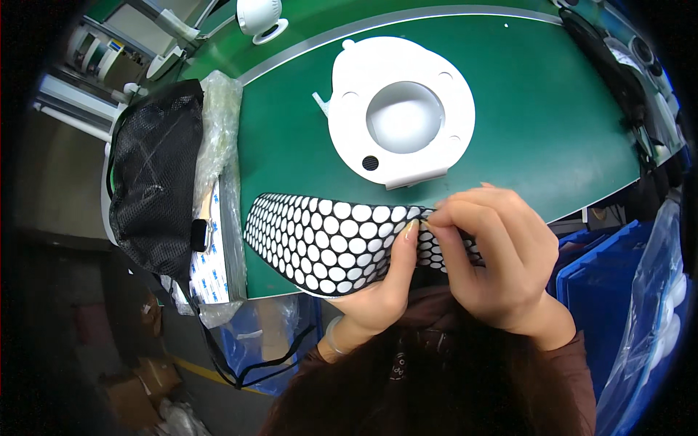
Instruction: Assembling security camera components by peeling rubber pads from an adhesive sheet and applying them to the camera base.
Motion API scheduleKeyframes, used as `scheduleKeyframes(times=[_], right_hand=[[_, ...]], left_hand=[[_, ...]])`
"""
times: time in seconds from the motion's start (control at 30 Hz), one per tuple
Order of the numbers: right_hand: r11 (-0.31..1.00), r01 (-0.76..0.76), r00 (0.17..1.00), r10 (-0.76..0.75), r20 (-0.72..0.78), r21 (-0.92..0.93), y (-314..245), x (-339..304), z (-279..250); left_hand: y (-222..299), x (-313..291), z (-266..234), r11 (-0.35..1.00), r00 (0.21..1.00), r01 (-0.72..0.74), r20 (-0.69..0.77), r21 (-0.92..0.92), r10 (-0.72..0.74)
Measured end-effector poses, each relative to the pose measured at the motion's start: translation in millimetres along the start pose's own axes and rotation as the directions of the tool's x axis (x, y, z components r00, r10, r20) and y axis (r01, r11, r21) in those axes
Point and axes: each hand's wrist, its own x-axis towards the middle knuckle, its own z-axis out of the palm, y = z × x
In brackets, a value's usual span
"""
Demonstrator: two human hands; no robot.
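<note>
My left hand (pixel 385 291) is closed on a curved black sheet (pixel 320 243) covered with rows of round white dots, its thumb pressed on the top face near the right end. At that end my right hand (pixel 494 254) pinches with thumb and forefinger at the sheet's upper edge. Whether a single dot is between those fingertips is too small to tell. Beyond both hands, a white rounded plastic housing (pixel 349 123) lies on the green table (pixel 538 109). It has a large round recess, a small black mesh circle and a tab on its left side.
At the left edge stand a black mesh bag (pixel 156 174), clear bubble wrap (pixel 220 123) and a box with blue-printed white paper (pixel 211 269). A white round device on a stand (pixel 259 18) is at the back. Blue bins (pixel 596 291) sit at the lower right, partly under clear plastic.
</note>
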Motion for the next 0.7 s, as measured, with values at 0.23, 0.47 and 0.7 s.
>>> scheduleKeyframes(times=[0.23, 0.47, 0.7], right_hand=[[0.991, -0.112, 0.993, 0.108, 0.048, 0.07, -3, 1, -4], [0.999, -0.028, 1.0, 0.027, 0.014, 0.036, 1, 2, -1], [0.994, -0.027, 0.999, 0.023, 0.037, 0.11, -6, 5, -10]], left_hand=[[-3, 0, -8, 0.978, 0.984, -0.155, 0.115, 0.141, 0.14], [2, 1, -6, 0.976, 0.995, -0.095, 0.011, 0.196, 0.095], [3, 4, -2, 0.978, 0.997, -0.063, -0.039, 0.198, 0.072]])
